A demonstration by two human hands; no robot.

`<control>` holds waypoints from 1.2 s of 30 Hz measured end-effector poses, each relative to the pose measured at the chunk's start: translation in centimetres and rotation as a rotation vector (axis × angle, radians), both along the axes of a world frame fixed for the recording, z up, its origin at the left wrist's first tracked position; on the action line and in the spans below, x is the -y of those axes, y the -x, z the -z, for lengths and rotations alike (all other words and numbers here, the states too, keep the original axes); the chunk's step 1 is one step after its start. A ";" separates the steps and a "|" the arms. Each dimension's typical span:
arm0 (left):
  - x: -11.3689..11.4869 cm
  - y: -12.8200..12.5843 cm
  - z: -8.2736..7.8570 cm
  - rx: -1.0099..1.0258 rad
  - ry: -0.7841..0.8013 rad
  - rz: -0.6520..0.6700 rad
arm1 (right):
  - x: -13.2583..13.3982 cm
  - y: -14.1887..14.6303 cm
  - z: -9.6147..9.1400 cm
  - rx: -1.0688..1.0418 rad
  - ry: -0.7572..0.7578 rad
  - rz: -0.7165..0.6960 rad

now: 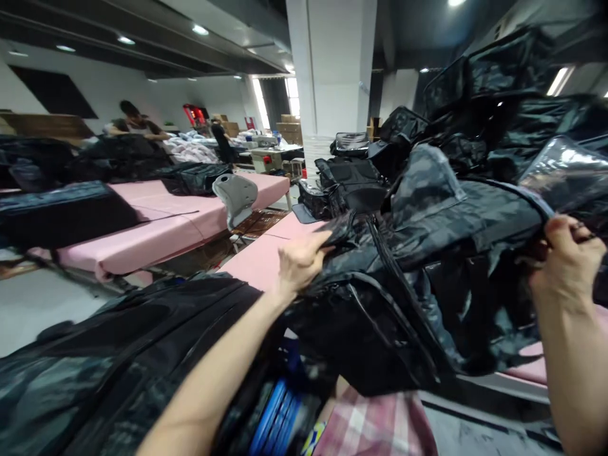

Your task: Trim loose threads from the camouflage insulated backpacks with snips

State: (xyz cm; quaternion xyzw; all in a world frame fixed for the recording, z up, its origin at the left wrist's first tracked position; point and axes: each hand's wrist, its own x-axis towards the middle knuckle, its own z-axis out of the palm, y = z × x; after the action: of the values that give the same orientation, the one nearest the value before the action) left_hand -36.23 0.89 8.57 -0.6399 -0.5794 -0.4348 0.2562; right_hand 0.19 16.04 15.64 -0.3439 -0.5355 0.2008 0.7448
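Observation:
A dark camouflage bag (427, 253) lies on its side across the pink table (256, 259) in front of me. My left hand (301, 261) is closed on the bag's left end, fingers gripping the fabric by a zipper. My right hand (567, 253) is closed on the bag's right edge, beside a clear plastic panel (565, 171). Both arms hold the bag slightly raised off the table.
A tall heap of black bags (498, 101) rises behind on the right. More dark bags (118, 354) fill the lower left. A second pink table (156, 221) with a grey chair (235, 197) stands at left. A person (135, 123) works far back. White pillar (332, 69).

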 end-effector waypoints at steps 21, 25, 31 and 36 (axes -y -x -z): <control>-4.7 -7.7 -0.9 -0.392 0.247 0.273 | 6.9 -6.9 16.3 -0.140 0.683 -0.343; -4.1 -15.7 -2.0 -0.514 0.107 0.568 | 6.6 -4.4 14.6 -0.314 0.665 -0.478; -9.2 -23.4 -3.3 -0.836 0.214 0.656 | 8.3 -3.7 14.6 -0.464 0.650 -0.516; -8.6 -21.3 -2.4 -0.803 0.323 0.609 | 8.4 -4.2 15.1 -0.486 0.677 -0.521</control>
State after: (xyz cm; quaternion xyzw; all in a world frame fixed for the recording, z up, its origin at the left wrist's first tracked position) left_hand -14.89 9.53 10.95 -0.9268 -0.2831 -0.1153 0.2182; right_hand 4.34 7.68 0.57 -0.3644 -0.3190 0.6179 0.6194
